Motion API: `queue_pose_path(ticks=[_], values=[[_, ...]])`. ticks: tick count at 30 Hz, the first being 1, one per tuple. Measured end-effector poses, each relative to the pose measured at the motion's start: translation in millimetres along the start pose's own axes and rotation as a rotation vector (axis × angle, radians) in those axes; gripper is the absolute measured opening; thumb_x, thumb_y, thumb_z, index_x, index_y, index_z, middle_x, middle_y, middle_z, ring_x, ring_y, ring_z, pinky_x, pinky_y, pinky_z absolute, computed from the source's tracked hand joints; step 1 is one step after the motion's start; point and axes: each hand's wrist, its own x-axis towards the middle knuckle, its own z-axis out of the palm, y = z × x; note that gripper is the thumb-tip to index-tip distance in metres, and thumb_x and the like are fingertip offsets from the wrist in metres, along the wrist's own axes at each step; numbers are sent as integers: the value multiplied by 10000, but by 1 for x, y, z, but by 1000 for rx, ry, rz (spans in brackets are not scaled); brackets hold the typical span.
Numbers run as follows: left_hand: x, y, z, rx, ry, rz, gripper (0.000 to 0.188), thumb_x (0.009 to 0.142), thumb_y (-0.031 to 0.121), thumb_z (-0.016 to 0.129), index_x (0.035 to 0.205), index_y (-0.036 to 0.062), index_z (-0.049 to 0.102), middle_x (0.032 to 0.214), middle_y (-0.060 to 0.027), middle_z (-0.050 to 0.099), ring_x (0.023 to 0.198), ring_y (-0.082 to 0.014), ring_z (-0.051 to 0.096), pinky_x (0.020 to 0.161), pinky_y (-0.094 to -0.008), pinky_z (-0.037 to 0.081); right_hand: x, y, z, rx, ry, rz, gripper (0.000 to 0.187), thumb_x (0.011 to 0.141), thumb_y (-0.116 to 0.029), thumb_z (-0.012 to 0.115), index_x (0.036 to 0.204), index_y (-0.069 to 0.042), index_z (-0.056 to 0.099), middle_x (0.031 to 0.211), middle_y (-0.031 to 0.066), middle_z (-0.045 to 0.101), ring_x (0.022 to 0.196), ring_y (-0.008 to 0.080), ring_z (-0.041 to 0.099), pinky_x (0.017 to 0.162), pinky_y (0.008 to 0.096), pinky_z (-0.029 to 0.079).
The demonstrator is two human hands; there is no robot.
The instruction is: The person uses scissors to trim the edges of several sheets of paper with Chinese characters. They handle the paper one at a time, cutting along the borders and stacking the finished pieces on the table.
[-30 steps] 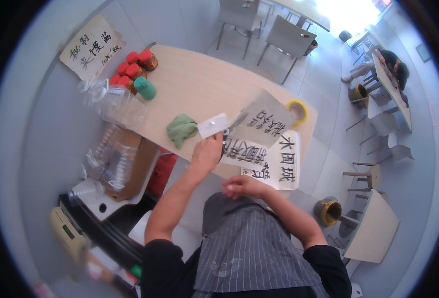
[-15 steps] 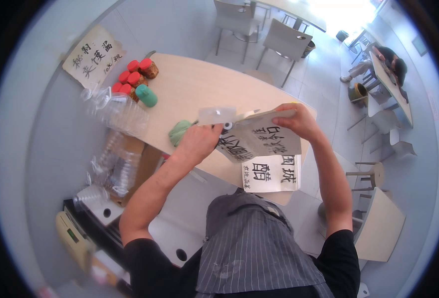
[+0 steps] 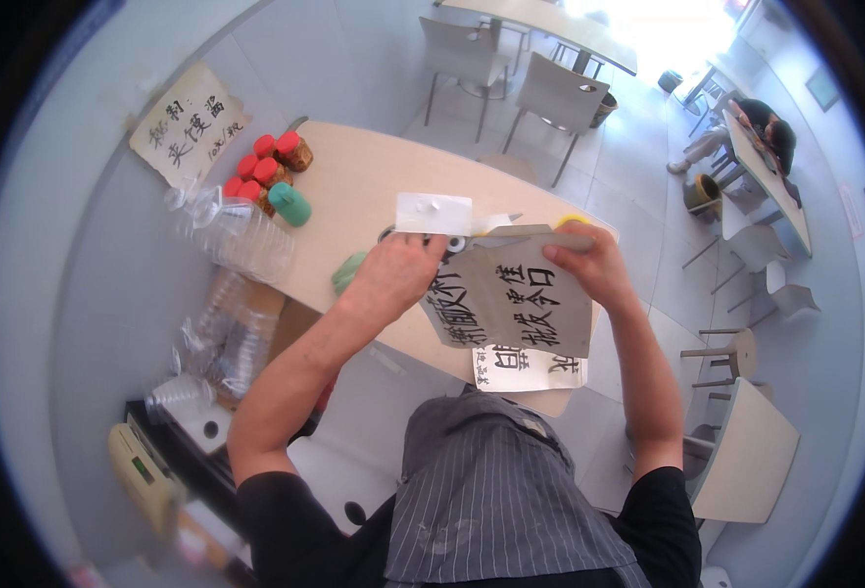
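Observation:
A cardboard sign with black brush lettering hangs tilted between my hands above the table. My right hand pinches its upper right edge, thumb on the lettered face. My left hand is closed at its upper left; the fingertips also meet a small white rectangular plate with a nub. Whether those fingers grip the plate, the sign or both is partly hidden. Beside the left fingers is a round black-and-white item. Below the held sign lies a second lettered sign, partly covered. A yellow-edged item shows behind my right hand.
On the table stand several red-lidded jars and a green container. A green cloth-like bundle lies by my left forearm. Clear plastic bottles are at the left. Chairs stand beyond; a person sits far right.
The held sign has swung down, its lettered face turning more toward me and covering more of the lower sign. My right hand moved slightly lower; the white plate rose a little.

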Motion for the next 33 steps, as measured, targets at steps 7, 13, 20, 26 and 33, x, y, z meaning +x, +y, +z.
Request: queue_pose_path(ticks=[7,13,20,26,33], values=[[3,1,10,130,175,63,328,793,70,515,1102,-33,477,879,-208,584,787,-301,622,690,-377,528,-4,3,-1,32,9,15,166,781,-142,728,855,-14,652,721,16,620,681,89,561,647,245,472],[2,1,7,78,39,54,315,805,75,496,1097,-43,479,827,-195,593,741,-286,623,631,-348,539,-6,2,-3,69,9,8,175,777,-145,730,858,-12,650,732,25,621,690,96,571,648,252,476],[-1,-4,15,77,101,90,275,816,76,485,1065,-40,490,780,-191,601,674,-289,643,557,-363,542,-4,-3,-4,40,-15,17,167,775,-141,726,856,-15,651,736,25,618,689,102,567,656,259,474],[-6,-7,19,74,105,145,278,813,72,482,1063,-48,499,762,-179,607,653,-282,645,540,-365,541,-7,-10,-1,-18,24,33,150,776,-134,718,856,-24,656,732,27,612,685,108,563,657,266,471],[0,1,8,59,270,161,325,800,60,494,1095,-74,484,807,-217,594,729,-324,632,613,-371,542,-13,-19,-4,-46,35,34,133,773,-114,710,857,-26,657,744,40,604,701,123,570,662,276,470]])
